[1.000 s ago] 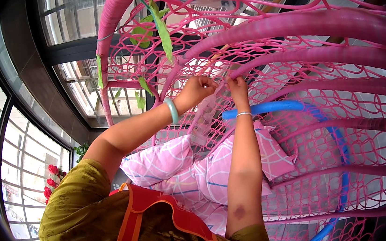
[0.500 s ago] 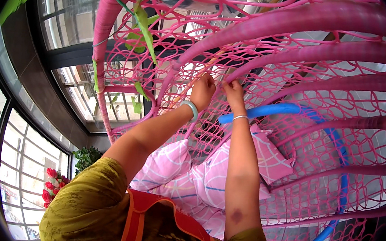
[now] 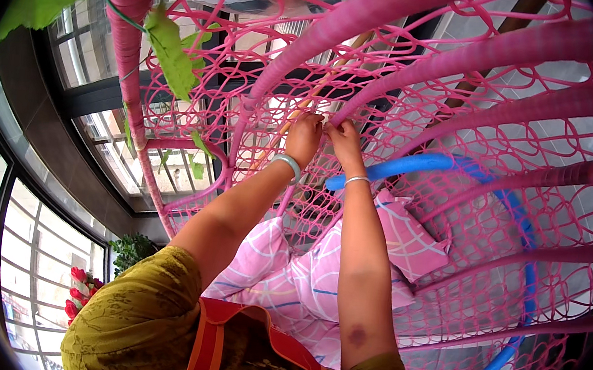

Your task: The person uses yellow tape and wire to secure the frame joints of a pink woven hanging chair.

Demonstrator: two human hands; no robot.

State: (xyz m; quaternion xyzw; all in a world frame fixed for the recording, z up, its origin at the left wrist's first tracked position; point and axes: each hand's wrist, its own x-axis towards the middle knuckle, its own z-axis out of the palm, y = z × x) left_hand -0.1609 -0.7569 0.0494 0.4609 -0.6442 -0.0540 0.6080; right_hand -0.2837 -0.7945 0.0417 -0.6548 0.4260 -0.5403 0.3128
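Both arms reach forward into a pink woven seat whose netting (image 3: pixel 469 261) is strung between thick wrapped bars (image 3: pixel 439 63). My left hand (image 3: pixel 304 141), a pale bangle on its wrist, is closed with the fingertips pinched together in front of the netting. Close beside it, my right hand (image 3: pixel 344 147), wearing a thin silver bangle, is closed too, its fingers against the lower end of a wrapped bar. What lies between the fingertips of either hand is too small to make out. A blue foam tube (image 3: pixel 414 166) curves from beside my right wrist to the right.
Pink patterned cushions (image 3: pixel 316 277) lie in the seat below my forearms. Green artificial leaves (image 3: pixel 173 56) hang on the upright pink post (image 3: pixel 130 30) at left. Barred windows (image 3: pixel 29 251), a green plant (image 3: pixel 132 251) and red flowers (image 3: pixel 79 292) stand at the left side.
The view has shifted a little, so the seat frame and leaves sit further left. Both hands have drawn nearer each other, fingertips almost meeting. They stay at the same bar.
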